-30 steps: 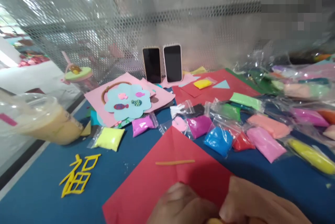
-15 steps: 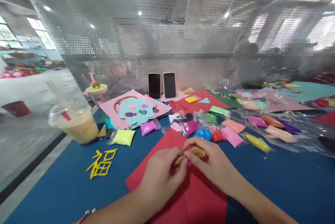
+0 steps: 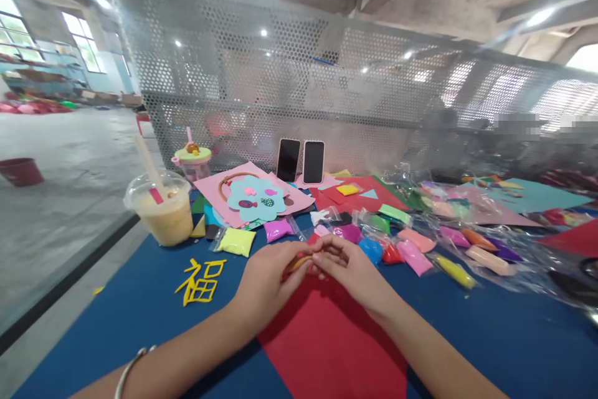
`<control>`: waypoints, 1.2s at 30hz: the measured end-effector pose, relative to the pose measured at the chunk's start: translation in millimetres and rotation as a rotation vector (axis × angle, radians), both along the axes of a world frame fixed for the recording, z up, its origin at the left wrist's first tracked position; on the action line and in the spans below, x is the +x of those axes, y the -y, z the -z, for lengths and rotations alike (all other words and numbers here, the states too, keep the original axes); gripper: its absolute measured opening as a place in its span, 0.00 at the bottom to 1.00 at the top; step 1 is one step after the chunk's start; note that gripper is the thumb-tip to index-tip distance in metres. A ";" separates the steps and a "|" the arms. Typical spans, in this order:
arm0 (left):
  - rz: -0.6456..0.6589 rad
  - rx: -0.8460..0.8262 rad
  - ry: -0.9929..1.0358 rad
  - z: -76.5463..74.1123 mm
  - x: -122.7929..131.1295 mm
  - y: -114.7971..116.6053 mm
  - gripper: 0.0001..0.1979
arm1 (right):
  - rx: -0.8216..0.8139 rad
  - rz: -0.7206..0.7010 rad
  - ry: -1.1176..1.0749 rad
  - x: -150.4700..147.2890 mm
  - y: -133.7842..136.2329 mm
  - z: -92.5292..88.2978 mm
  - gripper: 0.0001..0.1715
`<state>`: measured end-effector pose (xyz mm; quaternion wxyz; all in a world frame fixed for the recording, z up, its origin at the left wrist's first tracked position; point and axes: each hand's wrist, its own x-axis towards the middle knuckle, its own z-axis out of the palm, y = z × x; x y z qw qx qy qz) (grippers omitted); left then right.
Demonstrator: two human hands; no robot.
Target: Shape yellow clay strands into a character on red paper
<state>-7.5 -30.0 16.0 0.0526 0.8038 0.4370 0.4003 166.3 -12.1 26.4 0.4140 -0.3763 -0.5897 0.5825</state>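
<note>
Both hands meet over a sheet of red paper on the blue table. My left hand pinches an orange-brown lump of modelling clay between thumb and fingers. From the other side, my right hand grips the same lump, fingers curled and thumb pressed in. Most of the clay is hidden by the fingers. Left of my hands, a yellow clay character lies flat on the tabletop. Just beyond are clay packets in yellow-green and purple.
A plastic cup of drink with a straw stands at the left table edge. Behind lie pink paper and a light-blue cloud cutout. Two phones lean upright at the back. Several clay packets spread to the right.
The view has tilted up and shifted, so the tabletop items sit further right at the left side. My hands have drawn closer together around the clay, which shows less now.
</note>
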 end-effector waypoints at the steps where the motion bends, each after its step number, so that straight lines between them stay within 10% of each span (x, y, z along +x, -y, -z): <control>1: 0.021 -0.011 0.017 1.9 0.1 -1.5 0.08 | -0.016 0.006 -0.033 -0.2 -1.0 2.2 0.18; 15: -0.176 -0.104 0.460 -18.0 -24.0 -15.5 0.04 | -0.191 0.190 -0.215 23.2 -14.7 26.8 0.18; 23: 0.142 -0.238 0.258 -12.2 1.0 3.7 0.05 | -0.153 0.155 -0.161 2.8 1.8 25.4 0.17; 36: 0.123 -0.298 0.394 -9.0 6.6 4.1 0.03 | -0.086 0.210 -0.167 -4.1 12.4 26.5 0.21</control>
